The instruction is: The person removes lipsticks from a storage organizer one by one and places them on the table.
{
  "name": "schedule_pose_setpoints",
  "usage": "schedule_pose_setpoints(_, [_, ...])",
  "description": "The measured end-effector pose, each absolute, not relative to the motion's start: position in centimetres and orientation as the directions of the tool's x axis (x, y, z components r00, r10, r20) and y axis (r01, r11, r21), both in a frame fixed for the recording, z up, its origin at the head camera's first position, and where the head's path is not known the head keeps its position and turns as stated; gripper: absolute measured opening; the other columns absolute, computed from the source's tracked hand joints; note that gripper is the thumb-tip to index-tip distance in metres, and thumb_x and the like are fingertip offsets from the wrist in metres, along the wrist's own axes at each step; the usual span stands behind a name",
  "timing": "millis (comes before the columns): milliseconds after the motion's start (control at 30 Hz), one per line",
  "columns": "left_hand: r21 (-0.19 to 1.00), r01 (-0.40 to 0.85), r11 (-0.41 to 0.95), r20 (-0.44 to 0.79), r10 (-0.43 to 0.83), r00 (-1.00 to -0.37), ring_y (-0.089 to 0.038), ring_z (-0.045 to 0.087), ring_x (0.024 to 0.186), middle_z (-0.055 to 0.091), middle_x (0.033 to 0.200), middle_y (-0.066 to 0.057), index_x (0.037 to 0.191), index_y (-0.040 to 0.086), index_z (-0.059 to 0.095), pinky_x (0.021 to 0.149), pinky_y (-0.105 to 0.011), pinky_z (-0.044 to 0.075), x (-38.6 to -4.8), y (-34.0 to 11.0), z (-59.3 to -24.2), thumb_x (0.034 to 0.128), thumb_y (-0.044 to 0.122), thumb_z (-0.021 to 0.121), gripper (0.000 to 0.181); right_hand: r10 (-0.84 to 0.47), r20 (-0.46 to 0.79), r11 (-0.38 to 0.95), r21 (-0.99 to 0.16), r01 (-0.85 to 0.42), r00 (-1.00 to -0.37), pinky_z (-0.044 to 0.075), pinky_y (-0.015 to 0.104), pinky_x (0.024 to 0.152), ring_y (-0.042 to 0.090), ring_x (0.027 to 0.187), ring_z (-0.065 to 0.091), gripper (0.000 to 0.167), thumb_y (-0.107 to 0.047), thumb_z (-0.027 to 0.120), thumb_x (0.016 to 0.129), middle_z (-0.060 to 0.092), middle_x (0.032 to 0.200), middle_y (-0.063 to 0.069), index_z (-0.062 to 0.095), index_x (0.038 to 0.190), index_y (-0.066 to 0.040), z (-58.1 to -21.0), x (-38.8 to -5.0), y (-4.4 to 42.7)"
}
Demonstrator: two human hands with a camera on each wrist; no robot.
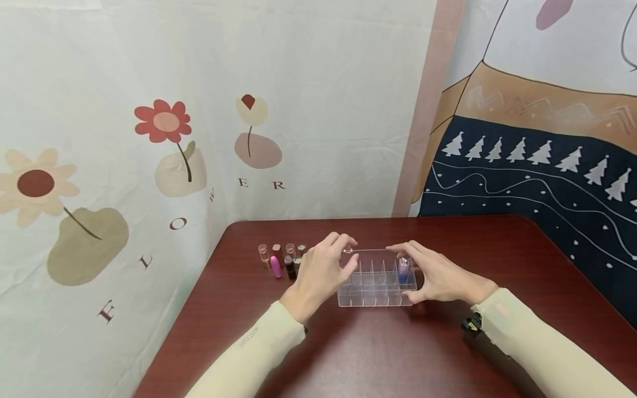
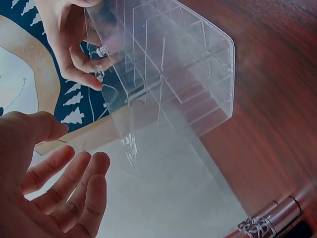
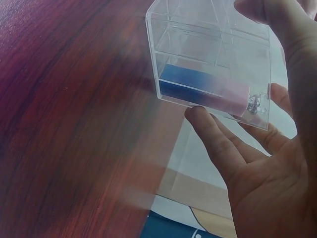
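Observation:
A clear plastic lipstick organizer [image 1: 376,303] with rows of small compartments sits on the table. In its back right compartment stands a pink-and-blue lipstick [image 1: 403,271] with a sparkly top, seen from the side in the right wrist view. My right hand [image 1: 443,273] holds the organizer's right end, thumb near the front corner and fingers round the side and back. At the back left, my left hand [image 1: 320,271] holds nothing; its loosely bent fingers [image 2: 94,198] are apart from the organizer in the left wrist view.
Several lipsticks stand left of my left hand, partly hidden by it: a pink one [image 1: 276,267], a black one [image 1: 290,267] and others with clear or brown caps. Under everything is a dark red wooden table [image 1: 378,354]. Printed cloths [image 1: 323,110] hang behind it.

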State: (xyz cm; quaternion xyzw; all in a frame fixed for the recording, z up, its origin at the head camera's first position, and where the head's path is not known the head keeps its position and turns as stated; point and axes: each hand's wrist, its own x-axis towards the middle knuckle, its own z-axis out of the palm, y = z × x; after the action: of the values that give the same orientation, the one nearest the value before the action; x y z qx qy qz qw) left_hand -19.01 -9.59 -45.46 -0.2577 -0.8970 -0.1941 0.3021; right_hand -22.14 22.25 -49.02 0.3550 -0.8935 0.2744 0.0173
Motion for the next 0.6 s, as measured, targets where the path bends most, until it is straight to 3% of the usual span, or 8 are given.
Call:
schedule_pose_setpoints(400, [0.203, 0.597, 0.776, 0.624, 0.367, -0.690, -0.011, 0.069, 0.068, 0.081, 0.104, -0.002, 0.119, 0.017, 0.081, 0.055, -0.027, 0.053, -19.2, -7.9, -45.7, 0.0998, 0.023, 0.089, 0.022, -0.626, 0.232, 0.610, -0.448, -0.653, -0.744, 0.069, 0.040, 0.099, 0.011, 0.121, 0.072, 0.111, -0.033, 0.105, 0.078, 0.067, 0.145, 0.002, 0.048, 0.173, -0.026, -49.2, -22.3, 22.3])
schedule_pose_setpoints(600, [0.197, 0.579, 0.791, 0.605, 0.366, -0.707, -0.008, 0.068, 0.069, 0.077, 0.102, 0.004, 0.120, 0.020, 0.081, 0.056, -0.027, 0.054, -19.1, -7.0, -45.8, 0.1008, 0.026, 0.088, 0.021, -0.623, 0.257, 0.591, -0.465, -0.659, -0.739, 0.070, 0.041, 0.101, 0.018, 0.124, 0.076, 0.114, -0.028, 0.106, 0.077, 0.073, 0.146, 0.010, 0.043, 0.170, -0.011, -49.3, -22.4, 22.4])
